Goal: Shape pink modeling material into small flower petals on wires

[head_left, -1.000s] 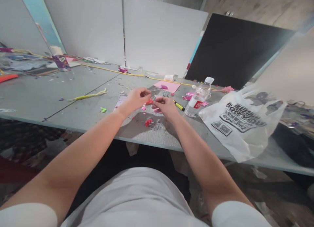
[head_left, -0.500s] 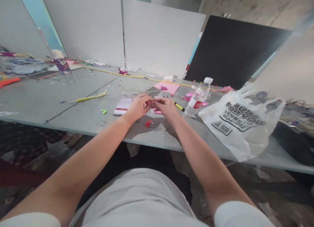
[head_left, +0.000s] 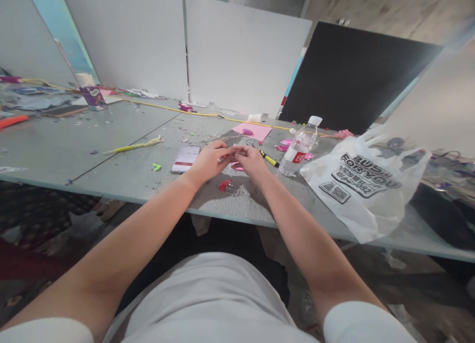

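My left hand (head_left: 212, 160) and my right hand (head_left: 251, 161) meet fingertip to fingertip above the grey table (head_left: 208, 204). Both are closed in a pinch around something small that the fingers mostly hide, so I cannot make out its kind. Just below them a small red piece with thin wires (head_left: 224, 185) lies on the tabletop. A bright pink piece (head_left: 237, 166) shows partly under my right hand. Beside my left hand rests a phone (head_left: 185, 159) with its screen lit.
A water bottle (head_left: 299, 152) stands right of my hands, near a yellow-black marker (head_left: 269, 159). Further right lies a white plastic bag (head_left: 365, 184). Pink paper (head_left: 256, 131) and a yellow cord (head_left: 202, 114) lie behind. Leftward are green bits (head_left: 157, 167) and a yellow-green twisted strip (head_left: 135, 146).
My fingers have shifted slightly around the small thing between them, and both hands stay in the same place. The red piece and the other things on the table have not moved.
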Available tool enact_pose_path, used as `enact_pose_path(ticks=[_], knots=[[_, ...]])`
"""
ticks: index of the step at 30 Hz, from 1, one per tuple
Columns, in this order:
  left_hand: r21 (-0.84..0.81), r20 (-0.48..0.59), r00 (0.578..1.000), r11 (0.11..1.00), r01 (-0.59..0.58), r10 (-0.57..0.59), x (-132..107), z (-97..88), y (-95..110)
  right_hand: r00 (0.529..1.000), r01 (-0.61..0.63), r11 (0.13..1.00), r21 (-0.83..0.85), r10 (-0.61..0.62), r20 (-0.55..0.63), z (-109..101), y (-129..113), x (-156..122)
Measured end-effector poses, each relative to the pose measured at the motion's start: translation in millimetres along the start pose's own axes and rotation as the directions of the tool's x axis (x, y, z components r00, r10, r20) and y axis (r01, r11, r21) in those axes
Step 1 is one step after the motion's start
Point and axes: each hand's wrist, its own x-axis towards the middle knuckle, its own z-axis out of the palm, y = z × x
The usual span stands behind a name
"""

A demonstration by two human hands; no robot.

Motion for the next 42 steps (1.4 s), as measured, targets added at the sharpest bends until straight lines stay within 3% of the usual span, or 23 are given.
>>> enact_pose_path(ticks=[9,20,33,42], knots=[[-0.004,-0.035,0.999,1.000,0.029,-0.029,-1,0.0,-4,1.000,0.014,0.998,0.056,-0.015,0.018,2,-1,3],[-0.010,-0.102,0.991,0.996,0.083,-0.084,2,-5.6,8,0.999,-0.048,0.998,0.046,0.049,-0.013,-3,-3,1],[-0.027,-0.086,0.995,0.999,0.045,-0.048,0,-5.3,4,0.986,-0.051,0.992,0.113,0.032,0.165,-9,-1,-4],[-0.098,-0.103,0.993,0.994,0.039,-0.049,1,-4.6,-2,0.979,-0.113,0.986,0.126,0.089,0.182,-11,-5,-6]])
